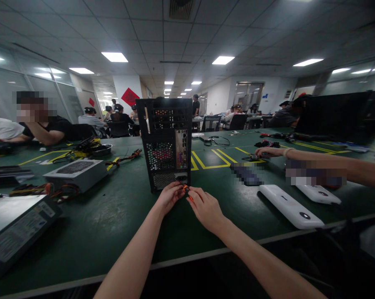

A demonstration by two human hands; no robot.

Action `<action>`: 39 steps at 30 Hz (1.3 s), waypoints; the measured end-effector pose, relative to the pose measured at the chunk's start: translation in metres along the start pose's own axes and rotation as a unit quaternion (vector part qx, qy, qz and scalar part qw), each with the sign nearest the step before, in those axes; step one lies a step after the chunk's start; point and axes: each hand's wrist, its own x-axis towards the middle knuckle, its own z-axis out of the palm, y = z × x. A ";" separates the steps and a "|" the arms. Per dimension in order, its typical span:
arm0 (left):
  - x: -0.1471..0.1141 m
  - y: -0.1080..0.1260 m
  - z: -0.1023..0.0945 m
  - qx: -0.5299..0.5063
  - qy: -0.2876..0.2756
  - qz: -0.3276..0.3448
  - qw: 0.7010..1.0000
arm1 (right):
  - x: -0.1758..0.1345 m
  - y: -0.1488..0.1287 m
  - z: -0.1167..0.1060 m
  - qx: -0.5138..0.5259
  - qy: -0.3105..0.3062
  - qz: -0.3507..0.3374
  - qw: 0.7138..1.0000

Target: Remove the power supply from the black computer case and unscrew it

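A black computer case (168, 143) stands upright on the green table, its rear side with ports and perforated panels facing me. Just in front of its lower right corner, my two hands meet. My right hand (205, 207) is closed around a small orange-and-black tool (186, 188), mostly covered by the fingers; its exact kind is not clear. My left hand (171, 196) pinches close to the same tool's end, beside the power supply part of the case. What lies between the left fingertips is hidden.
Left on the table (131, 224) are a grey power supply (78, 174) with cables and a larger metal unit (19, 232). To the right lie a blurred phone-like item (246, 173) and white devices (290, 206). Another person's hand (268, 152) touches cables there.
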 end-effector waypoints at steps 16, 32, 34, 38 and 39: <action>0.000 0.001 0.001 0.003 0.005 -0.003 1.000 | 0.001 -0.001 -0.004 0.014 -0.020 0.009 1.000; -0.002 0.001 0.001 -0.006 -0.014 0.004 1.000 | 0.002 -0.002 -0.003 0.010 -0.027 -0.073 0.997; -0.002 0.001 0.001 -0.010 -0.011 0.004 1.000 | 0.003 -0.001 -0.002 0.022 -0.008 -0.037 0.999; -0.002 0.002 0.000 -0.021 -0.016 -0.003 1.000 | 0.003 0.001 -0.003 0.048 0.006 0.018 0.999; -0.002 0.002 0.000 -0.024 -0.014 -0.002 1.000 | 0.003 0.001 -0.004 0.048 -0.003 0.005 0.999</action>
